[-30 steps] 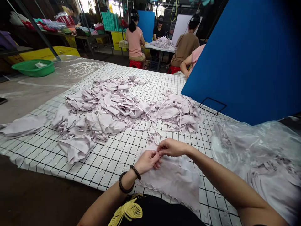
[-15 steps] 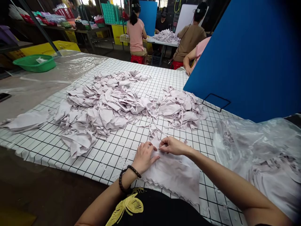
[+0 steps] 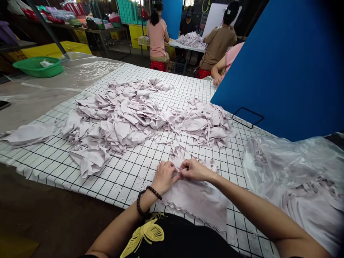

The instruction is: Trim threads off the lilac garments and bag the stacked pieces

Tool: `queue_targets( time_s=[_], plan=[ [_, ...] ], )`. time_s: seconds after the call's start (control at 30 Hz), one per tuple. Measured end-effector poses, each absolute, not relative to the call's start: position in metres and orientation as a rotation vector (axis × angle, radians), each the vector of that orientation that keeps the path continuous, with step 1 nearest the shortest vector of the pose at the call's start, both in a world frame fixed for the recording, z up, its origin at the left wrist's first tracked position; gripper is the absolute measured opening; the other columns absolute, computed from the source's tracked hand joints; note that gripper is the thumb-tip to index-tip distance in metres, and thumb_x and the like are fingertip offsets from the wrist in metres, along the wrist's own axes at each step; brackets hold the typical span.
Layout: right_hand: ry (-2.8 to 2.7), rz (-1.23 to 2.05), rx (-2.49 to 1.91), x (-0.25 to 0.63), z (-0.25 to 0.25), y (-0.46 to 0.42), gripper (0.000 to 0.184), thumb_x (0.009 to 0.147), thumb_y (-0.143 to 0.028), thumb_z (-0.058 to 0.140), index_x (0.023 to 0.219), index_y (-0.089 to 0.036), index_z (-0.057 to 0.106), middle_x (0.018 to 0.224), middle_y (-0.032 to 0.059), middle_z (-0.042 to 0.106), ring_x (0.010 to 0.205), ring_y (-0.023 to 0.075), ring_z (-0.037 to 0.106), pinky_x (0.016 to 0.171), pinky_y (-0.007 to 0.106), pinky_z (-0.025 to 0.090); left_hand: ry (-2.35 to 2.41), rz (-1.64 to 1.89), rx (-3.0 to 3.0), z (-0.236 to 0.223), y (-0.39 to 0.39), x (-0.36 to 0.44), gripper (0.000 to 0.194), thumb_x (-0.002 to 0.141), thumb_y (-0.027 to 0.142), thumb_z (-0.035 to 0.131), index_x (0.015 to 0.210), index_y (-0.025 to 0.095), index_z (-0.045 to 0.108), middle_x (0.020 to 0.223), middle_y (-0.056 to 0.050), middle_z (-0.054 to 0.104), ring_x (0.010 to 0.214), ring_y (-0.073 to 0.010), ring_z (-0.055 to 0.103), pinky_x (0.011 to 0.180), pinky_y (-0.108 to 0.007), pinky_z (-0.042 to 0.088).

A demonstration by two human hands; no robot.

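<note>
My left hand (image 3: 164,176), a dark bead bracelet on its wrist, and my right hand (image 3: 194,170) meet fingertip to fingertip over a flat stack of pale lilac fabric pieces (image 3: 199,200) at the table's near edge. Both hands are closed in a pinch on the edge of the top piece. Just beyond the fingers lies a small crumpled heap of the same fabric (image 3: 182,154). A big loose pile of lilac fabric pieces (image 3: 120,118) spreads across the middle of the black-and-white grid tablecloth (image 3: 129,179), with a smaller pile (image 3: 206,123) to its right.
A tall blue board (image 3: 282,64) stands on the right. A clear plastic bag with fabric inside (image 3: 292,179) lies at the right. A green basin (image 3: 37,66) sits on plastic sheeting far left. Several people sit at another table at the back (image 3: 188,39).
My left hand lay flatter on the stack half a second ago; its fingers have now closed up against my right hand's. The view has shifted slightly.
</note>
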State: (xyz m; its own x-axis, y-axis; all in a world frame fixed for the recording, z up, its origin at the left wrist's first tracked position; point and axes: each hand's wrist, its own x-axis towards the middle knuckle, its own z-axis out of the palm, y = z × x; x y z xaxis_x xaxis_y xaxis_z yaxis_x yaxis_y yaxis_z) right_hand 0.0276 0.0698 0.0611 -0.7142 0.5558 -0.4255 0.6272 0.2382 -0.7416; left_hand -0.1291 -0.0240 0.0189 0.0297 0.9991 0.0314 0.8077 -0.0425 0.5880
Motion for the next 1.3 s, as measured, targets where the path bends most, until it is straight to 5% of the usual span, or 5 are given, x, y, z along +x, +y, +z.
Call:
queue_targets(
  time_s=[0.5,0.8,0.93,1.1,1.3],
  plan=[
    [2.656,-0.785,0.633,0.012,0.078,0.078,0.010,0.069,-0.024,0.061,0.069,-0.015,0.064,0.072,0.0082,0.065,0.065,0.0175,0.056,0.054,0.025,0.036,1.772,0.646,1.841,0.017,-0.022,-0.129,0.023,0.080,0.043,0.062,0.079,0.022,0.071,0.096,-0.004,0.059,0.094,-0.0224,0.046,0.081,-0.037,0.038],
    [2.734,-1.026,0.762,0.011,0.074,0.124,0.027,0.062,-0.001,0.052,0.081,-0.016,0.065,0.083,0.0035,0.063,0.073,0.0139,0.054,0.064,0.022,0.039,1.819,0.557,1.908,0.021,-0.026,-0.132,0.029,0.086,0.045,0.054,0.078,0.021,0.068,0.098,-0.005,0.057,0.096,-0.0234,0.045,0.080,-0.039,0.036],
    [2.855,-1.146,1.198,0.016,0.050,0.134,0.020,0.069,-0.007,0.050,0.080,-0.016,0.064,0.086,0.0027,0.060,0.070,0.0114,0.051,0.066,0.023,0.040,1.922,0.588,1.926,0.020,-0.032,-0.129,0.024,0.085,0.042,0.057,0.091,0.020,0.061,0.100,-0.005,0.055,0.095,-0.0221,0.046,0.081,-0.038,0.038],
    [2.925,-1.247,1.484,0.018,0.027,0.133,0.013,0.075,-0.022,0.053,0.082,-0.017,0.062,0.085,0.0024,0.058,0.070,0.0122,0.050,0.068,0.025,0.042,1.924,0.681,2.101,0.015,-0.039,-0.121,0.042,0.083,0.026,0.061,0.124,0.029,0.049,0.136,-0.006,0.039,0.115,-0.0247,0.040,0.096,-0.043,0.034],
    [2.854,-1.464,1.722,0.010,0.013,0.132,0.028,0.084,-0.041,0.045,0.091,-0.016,0.057,0.081,0.0035,0.059,0.065,0.0134,0.050,0.062,0.025,0.041,1.848,0.598,2.189,0.007,-0.042,-0.119,0.038,0.087,0.028,0.054,0.124,0.035,0.050,0.136,-0.002,0.043,0.115,-0.0250,0.040,0.099,-0.046,0.033]
  ],
)
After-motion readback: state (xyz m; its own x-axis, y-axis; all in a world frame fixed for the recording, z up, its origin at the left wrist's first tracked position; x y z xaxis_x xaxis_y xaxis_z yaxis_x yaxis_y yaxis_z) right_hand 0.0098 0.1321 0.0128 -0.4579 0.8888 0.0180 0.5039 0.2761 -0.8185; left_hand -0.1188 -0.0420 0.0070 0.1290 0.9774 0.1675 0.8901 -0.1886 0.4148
